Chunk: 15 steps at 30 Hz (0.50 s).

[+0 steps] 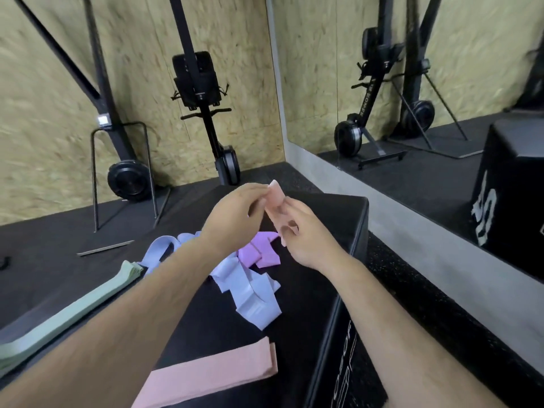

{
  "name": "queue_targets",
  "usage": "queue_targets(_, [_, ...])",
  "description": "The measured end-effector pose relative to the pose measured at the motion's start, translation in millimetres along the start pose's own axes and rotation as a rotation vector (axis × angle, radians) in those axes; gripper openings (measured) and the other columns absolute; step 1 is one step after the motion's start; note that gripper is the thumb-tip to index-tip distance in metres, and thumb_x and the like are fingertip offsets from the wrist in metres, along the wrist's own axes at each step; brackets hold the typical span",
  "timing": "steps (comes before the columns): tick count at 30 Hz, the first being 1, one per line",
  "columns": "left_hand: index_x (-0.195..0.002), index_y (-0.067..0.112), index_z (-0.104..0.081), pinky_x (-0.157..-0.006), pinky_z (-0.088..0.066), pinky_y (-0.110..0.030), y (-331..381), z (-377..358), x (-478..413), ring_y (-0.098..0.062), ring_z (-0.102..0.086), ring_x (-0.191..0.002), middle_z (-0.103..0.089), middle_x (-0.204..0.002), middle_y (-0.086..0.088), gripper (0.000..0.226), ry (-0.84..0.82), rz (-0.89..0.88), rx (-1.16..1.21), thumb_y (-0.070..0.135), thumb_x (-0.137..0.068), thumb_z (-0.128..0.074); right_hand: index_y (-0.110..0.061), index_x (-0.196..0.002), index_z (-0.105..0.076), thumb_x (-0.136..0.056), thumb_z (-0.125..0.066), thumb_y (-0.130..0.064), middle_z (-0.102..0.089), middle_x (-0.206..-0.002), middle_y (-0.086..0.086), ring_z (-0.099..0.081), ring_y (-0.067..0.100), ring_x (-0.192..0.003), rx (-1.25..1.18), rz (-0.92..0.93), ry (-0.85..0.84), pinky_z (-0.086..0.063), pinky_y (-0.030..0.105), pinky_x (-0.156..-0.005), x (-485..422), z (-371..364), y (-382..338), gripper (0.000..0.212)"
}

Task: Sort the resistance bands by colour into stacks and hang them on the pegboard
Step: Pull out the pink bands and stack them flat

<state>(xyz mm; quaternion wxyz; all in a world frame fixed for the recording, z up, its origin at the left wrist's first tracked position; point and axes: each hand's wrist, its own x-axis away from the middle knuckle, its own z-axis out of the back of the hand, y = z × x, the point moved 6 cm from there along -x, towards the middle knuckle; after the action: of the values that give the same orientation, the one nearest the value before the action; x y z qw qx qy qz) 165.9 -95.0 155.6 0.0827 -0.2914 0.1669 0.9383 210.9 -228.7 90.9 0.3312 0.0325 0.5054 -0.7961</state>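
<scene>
The black padded box [309,290] fills the lower middle of the frame and carries every band in view. No pegboard shows.

The long stack of pale green flat elastic bands [67,316] lies squared up at the lower left. The stack of salmon-pink flat bands [215,375] sits at the bottom centre, near the box's front edge. At the centre is a loose tangle of pale blue flat loops [250,293], overlapping and folded on themselves. Just above it, and touching it, lies a smaller heap of purple bands [262,251].

Raised above the box, just above the frame's centre, is one small pink band [273,198]. The left hand [235,213] pinches it from the left and the right hand [306,234] from the right, fingers curled round it.

These bands look light, limp and thin, probably slightly grippy rubber, and not fragile. They will likely flop and twist unless held at both ends of the flattened loop. The blue tangle probably needs lifting one loop at a time by an outer fold.
</scene>
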Motion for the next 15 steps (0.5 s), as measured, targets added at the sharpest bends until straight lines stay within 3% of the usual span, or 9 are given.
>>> queue_targets(3, [-0.122, 0.015, -0.069, -0.094, -0.042, -0.014, 27, 51, 1, -0.003, -0.057, -0.110, -0.066, -0.125, 0.009, 0.027, 0.112, -0.019, 0.007, 0.014, -0.099, -0.054, -0.022, -0.142, -0.055, -0.100, -0.049, -0.006, -0.042, -0.151, -0.012, -0.052, 0.008, -0.125, 0.002, 0.040, 0.070, -0.044, 0.022, -0.103, 5, 27, -46, 0.046])
queue_targets(6, [-0.121, 0.016, -0.070, -0.092, -0.042, -0.010, 53, 96, 8, 0.005, -0.052, -0.102, -0.066, -0.123, 0.010, 0.026, 0.176, -0.028, 0.038, 0.014, -0.098, -0.057, -0.021, -0.136, -0.061, -0.098, -0.059, -0.009, -0.061, -0.134, -0.009, -0.059, 0.002, -0.105, -0.012, 0.077, 0.152, -0.042, 0.001, -0.083, 11, 51, -93, 0.040])
queue_targets(8, [-0.120, 0.017, -0.070, -0.092, -0.043, -0.010, 65, 121, 14, 0.002, -0.055, -0.104, -0.066, -0.123, 0.009, 0.026, 0.202, -0.019, 0.057, 0.015, -0.097, -0.058, -0.021, -0.126, -0.068, -0.096, -0.064, -0.013, -0.069, -0.118, -0.009, -0.060, -0.003, -0.091, -0.077, 0.088, 0.181, -0.042, 0.001, -0.076, 19, 60, -124, 0.031])
queue_targets(12, [-0.112, 0.019, -0.071, -0.088, -0.053, -0.032, 80, 165, 39, -0.010, -0.063, -0.098, -0.069, -0.108, 0.007, 0.020, 0.259, 0.017, 0.135, 0.016, -0.094, -0.063, -0.025, -0.104, -0.071, -0.093, -0.069, -0.012, -0.071, -0.096, -0.010, -0.060, -0.006, -0.080, -0.169, 0.138, 0.222, -0.044, 0.007, -0.072, 43, 70, -175, 0.016])
queue_targets(15, [-0.111, 0.022, -0.069, -0.077, -0.051, -0.020, 85, 191, 68, -0.005, -0.064, -0.092, -0.068, -0.104, 0.011, 0.019, 0.302, 0.088, 0.254, 0.019, -0.092, -0.067, -0.023, -0.103, -0.072, -0.091, -0.073, -0.012, -0.072, -0.094, -0.007, -0.062, -0.005, -0.080, -0.239, 0.121, 0.164, -0.044, 0.004, -0.069, 61, 66, -201, 0.016])
